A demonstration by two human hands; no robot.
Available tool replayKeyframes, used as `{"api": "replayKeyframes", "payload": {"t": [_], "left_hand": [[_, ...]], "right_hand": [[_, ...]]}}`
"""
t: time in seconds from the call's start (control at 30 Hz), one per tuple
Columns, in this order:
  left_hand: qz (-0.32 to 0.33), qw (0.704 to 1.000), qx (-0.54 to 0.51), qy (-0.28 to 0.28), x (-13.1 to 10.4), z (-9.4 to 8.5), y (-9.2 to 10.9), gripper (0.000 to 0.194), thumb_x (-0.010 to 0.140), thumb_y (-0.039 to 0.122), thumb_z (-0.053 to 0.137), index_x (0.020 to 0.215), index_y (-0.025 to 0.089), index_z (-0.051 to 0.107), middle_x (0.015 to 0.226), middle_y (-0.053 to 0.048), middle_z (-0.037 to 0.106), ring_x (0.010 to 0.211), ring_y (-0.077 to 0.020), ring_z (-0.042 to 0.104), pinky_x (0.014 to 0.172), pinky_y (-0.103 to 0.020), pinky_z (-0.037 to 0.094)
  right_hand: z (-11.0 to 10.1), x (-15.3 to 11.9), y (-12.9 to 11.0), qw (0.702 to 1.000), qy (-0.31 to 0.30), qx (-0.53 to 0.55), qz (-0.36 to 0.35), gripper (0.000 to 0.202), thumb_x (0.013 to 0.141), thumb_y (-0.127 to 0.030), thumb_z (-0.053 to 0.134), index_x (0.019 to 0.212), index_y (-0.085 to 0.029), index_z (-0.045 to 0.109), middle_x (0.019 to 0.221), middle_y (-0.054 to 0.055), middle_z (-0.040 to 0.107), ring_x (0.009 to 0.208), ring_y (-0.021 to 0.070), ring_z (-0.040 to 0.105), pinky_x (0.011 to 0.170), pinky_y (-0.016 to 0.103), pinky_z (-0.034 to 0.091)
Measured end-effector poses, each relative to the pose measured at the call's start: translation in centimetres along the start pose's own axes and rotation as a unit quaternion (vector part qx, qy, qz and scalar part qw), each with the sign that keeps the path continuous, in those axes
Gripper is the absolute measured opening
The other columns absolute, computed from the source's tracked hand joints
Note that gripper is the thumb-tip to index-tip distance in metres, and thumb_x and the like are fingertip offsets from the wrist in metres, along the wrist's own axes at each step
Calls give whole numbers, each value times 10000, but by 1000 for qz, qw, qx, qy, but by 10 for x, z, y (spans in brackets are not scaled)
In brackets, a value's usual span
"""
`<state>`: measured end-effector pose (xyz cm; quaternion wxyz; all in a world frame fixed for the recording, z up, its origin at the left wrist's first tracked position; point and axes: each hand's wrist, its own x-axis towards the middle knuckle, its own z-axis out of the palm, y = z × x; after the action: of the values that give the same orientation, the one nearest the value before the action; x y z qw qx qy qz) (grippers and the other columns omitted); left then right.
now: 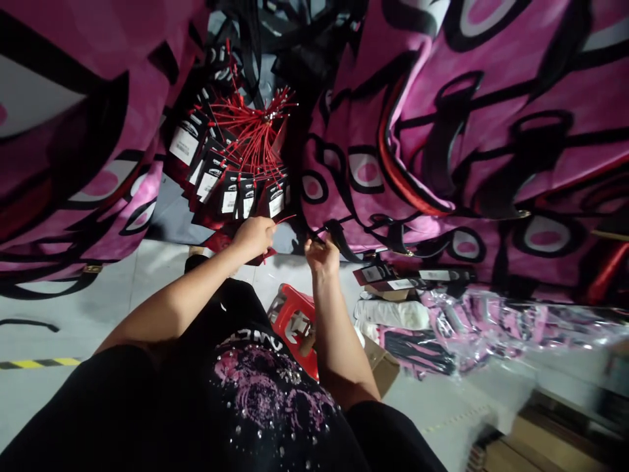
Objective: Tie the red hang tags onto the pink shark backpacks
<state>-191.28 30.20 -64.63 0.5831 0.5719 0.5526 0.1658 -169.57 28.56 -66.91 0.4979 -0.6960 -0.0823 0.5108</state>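
My left hand (255, 237) is closed round the red cord (285, 219) of a hang tag, and the cord's free end sticks out past the fingertips to the right. Dark red tag corners show beneath that hand. My right hand (323, 255) has its fingers curled up beside a black strap (340, 237) on a pink bag (366, 172) with a black, white and pink eye pattern. Whatever those fingers pinch is hidden. Just beyond my left hand lies a fanned pile of black hang tags (230, 193) with white barcode labels, their red cords (258, 131) gathered together.
More pink eye-patterned bags (111, 177) are stacked at the left, others at the right. Below stand a red plastic stool (282, 318) and a cardboard box (386, 367). Plastic-wrapped pink items (484, 321) lie at the right, with cartons (550, 426) at the lower right.
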Motion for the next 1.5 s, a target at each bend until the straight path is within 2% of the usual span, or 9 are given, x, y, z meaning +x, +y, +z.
{"api": "replayKeyframes", "payload": {"t": [0.23,0.4,0.67,0.87,0.97,1.13,1.27,1.43,1.5], "left_hand": [[55,990,127,28,5,4,31,357,891,181,481,1173,232,693,955,-79,746,923,-231,685,790,-302,495],[66,980,186,-3,18,8,49,385,883,153,455,1165,243,701,996,-102,738,965,-274,678,807,-348,502],[93,978,172,-69,37,20,54,372,873,167,490,1160,268,704,1071,-88,730,1023,-263,652,837,-329,470],[85,979,87,-165,65,18,59,278,893,264,529,1086,255,728,837,-36,750,828,-189,683,745,-266,484],[74,965,38,-249,66,5,56,357,909,306,523,1226,195,642,739,-24,734,674,-144,665,651,-227,487],[139,952,-23,-270,48,-15,47,764,701,190,735,1402,194,430,939,-28,734,780,-134,662,691,-200,481],[161,976,-20,-145,42,-17,50,515,721,156,679,1216,209,548,872,-1,711,776,-139,648,753,-245,484],[222,946,-70,-227,34,-17,41,616,678,128,715,1255,229,523,1023,-12,681,1001,-164,636,934,-289,460],[221,955,-80,-182,31,-14,36,480,726,122,669,1186,220,572,991,-4,689,965,-155,649,917,-278,468]], "right_hand": [[-7,-53,-12,985,-1,-155,-73,251,801,-325,641,977,-167,556,742,29,672,591,154,628,499,234,450],[11,-65,-28,816,83,-482,-309,365,862,-296,486,1203,-170,525,804,42,684,697,180,623,701,292,460],[15,-57,-24,783,53,-520,-336,321,900,-269,405,1151,-186,588,928,67,706,763,171,623,699,263,430],[25,-70,-49,617,117,-742,-235,274,943,-264,422,971,-173,679,665,67,633,594,164,559,567,250,299],[26,-83,-63,570,135,-774,-241,283,944,-241,424,940,-178,700,806,101,650,593,142,558,546,247,270],[21,-86,-64,646,149,-684,-305,288,944,-270,409,914,-180,682,835,78,635,672,148,563,601,249,347],[19,-72,-53,777,123,-478,-390,297,923,-381,406,846,-183,614,838,71,656,764,169,595,736,282,445],[23,-62,-50,904,66,-268,-328,294,880,-481,464,865,-194,525,851,50,686,569,120,574,570,248,444],[26,-61,-51,929,34,-207,-305,276,863,-475,497,845,-199,500,881,51,697,545,109,568,509,232,399]]}}
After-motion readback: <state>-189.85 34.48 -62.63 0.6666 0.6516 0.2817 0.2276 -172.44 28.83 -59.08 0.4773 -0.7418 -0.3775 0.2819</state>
